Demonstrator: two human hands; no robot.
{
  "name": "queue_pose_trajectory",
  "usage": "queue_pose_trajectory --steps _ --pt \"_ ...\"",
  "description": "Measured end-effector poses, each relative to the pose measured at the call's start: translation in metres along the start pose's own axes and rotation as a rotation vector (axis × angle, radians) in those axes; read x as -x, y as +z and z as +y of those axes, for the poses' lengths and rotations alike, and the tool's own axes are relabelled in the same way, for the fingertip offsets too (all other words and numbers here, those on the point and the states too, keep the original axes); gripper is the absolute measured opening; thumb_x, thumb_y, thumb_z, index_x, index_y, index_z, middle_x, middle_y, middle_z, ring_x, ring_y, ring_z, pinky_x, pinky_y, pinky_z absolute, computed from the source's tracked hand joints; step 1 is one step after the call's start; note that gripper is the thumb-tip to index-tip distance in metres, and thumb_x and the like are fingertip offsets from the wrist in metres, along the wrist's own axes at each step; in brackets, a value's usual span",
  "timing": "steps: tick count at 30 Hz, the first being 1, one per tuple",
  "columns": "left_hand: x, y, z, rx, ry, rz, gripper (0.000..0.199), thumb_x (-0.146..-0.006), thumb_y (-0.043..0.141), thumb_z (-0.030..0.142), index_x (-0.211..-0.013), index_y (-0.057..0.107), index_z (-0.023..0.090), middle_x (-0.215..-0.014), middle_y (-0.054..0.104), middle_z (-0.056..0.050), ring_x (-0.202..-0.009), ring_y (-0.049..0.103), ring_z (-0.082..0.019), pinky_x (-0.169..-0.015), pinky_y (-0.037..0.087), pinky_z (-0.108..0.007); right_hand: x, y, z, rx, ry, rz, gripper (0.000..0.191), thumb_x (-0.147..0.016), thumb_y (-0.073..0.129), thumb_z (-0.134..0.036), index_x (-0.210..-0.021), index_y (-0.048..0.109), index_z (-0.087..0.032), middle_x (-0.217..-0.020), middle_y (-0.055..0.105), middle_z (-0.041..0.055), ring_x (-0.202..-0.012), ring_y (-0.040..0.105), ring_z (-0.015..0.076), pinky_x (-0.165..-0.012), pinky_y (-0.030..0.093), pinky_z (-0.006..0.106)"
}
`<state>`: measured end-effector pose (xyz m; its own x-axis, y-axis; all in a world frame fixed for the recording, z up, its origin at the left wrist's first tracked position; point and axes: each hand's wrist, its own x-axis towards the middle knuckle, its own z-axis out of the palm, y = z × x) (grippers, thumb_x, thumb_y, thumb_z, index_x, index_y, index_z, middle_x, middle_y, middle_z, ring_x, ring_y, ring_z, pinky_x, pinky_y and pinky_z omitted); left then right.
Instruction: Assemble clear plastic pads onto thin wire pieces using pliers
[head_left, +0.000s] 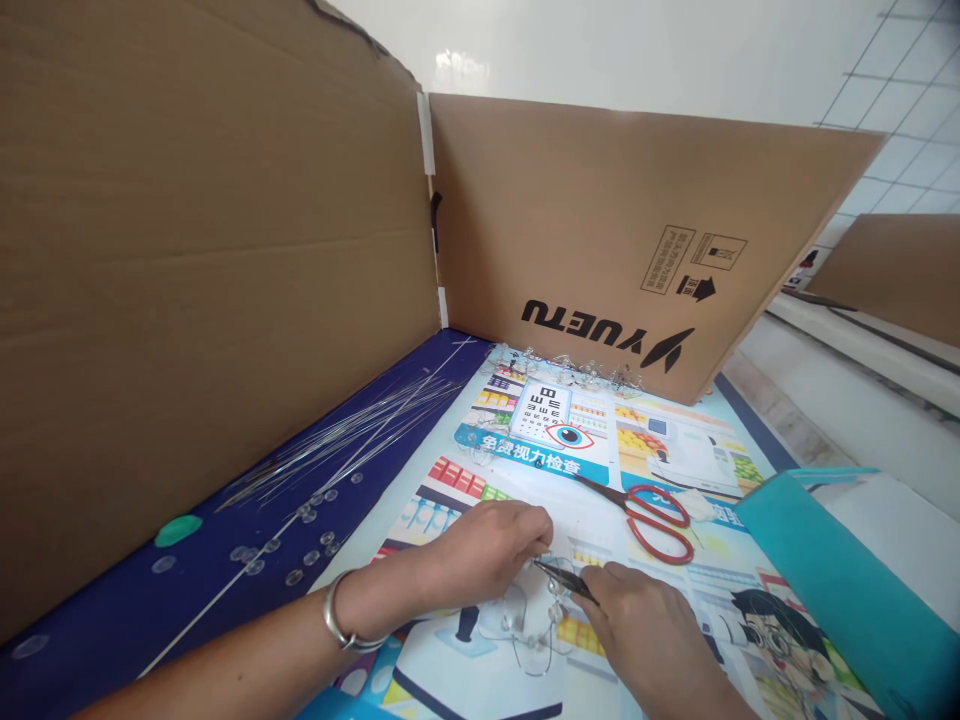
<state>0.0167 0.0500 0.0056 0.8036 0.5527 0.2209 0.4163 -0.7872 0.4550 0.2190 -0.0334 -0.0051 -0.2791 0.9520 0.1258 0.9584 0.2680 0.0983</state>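
My left hand [484,548], a metal bangle on its wrist, has its fingers pinched together on a thin wire with clear beads [555,610]. The wire loops loosely below both hands, over the printed sheet. My right hand [646,625] is closed around a pair of slim dark-jawed pliers [571,580]. The pliers' tips meet the wire just beside my left fingertips; whether the jaws are fully closed on it is too small to tell. Red-handled scissors [660,520] lie just beyond my right hand, blades pointing left.
Cardboard panels [637,200] wall the left and back. Loose straight wires [352,430] and several clear beads [294,577] lie on the dark blue surface at left. More beaded wire pieces [592,375] line the back panel. A teal folder-like object [840,590] stands at right.
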Motion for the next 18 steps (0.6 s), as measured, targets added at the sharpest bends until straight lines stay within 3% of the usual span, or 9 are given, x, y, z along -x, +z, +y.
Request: queue_pose_trajectory --steps 5,8,18 --pt "-0.0014 -0.0023 0.0001 0.053 -0.065 -0.001 0.012 -0.085 0.037 0.011 -0.081 0.045 0.018 -0.073 0.058 -0.001 -0.065 0.051 -0.013 -0.056 0.035 -0.022 -0.0014 0.0043 0.0014 0.028 -0.035 0.148 0.014 -0.075 0.059 -0.011 -0.079 0.057 -0.024 -0.071 0.055 -0.0013 -0.067 0.052 0.0171 -0.058 0.028 0.03" --pt "-0.0019 -0.002 -0.0008 0.081 -0.073 0.003 0.013 -0.085 0.037 0.011 -0.08 0.046 0.018 -0.073 0.057 0.0 -0.066 0.051 -0.013 -0.057 0.035 -0.022 -0.0013 0.0065 0.0029 0.048 -0.069 0.203 0.013 -0.076 0.058 -0.011 -0.083 0.057 -0.023 -0.073 0.053 0.0005 -0.07 0.048 0.0182 -0.064 0.029 0.032" --pt "-0.0033 -0.0003 -0.0058 0.124 -0.045 0.031 0.015 -0.083 0.039 0.008 -0.078 0.048 0.018 -0.074 0.055 0.0 -0.068 0.049 -0.013 -0.061 0.036 -0.021 -0.0028 0.0062 0.003 0.099 -0.064 0.212 0.009 -0.079 0.055 -0.016 -0.085 0.057 -0.022 -0.074 0.051 0.0024 -0.072 0.044 0.0195 -0.067 0.029 0.035"
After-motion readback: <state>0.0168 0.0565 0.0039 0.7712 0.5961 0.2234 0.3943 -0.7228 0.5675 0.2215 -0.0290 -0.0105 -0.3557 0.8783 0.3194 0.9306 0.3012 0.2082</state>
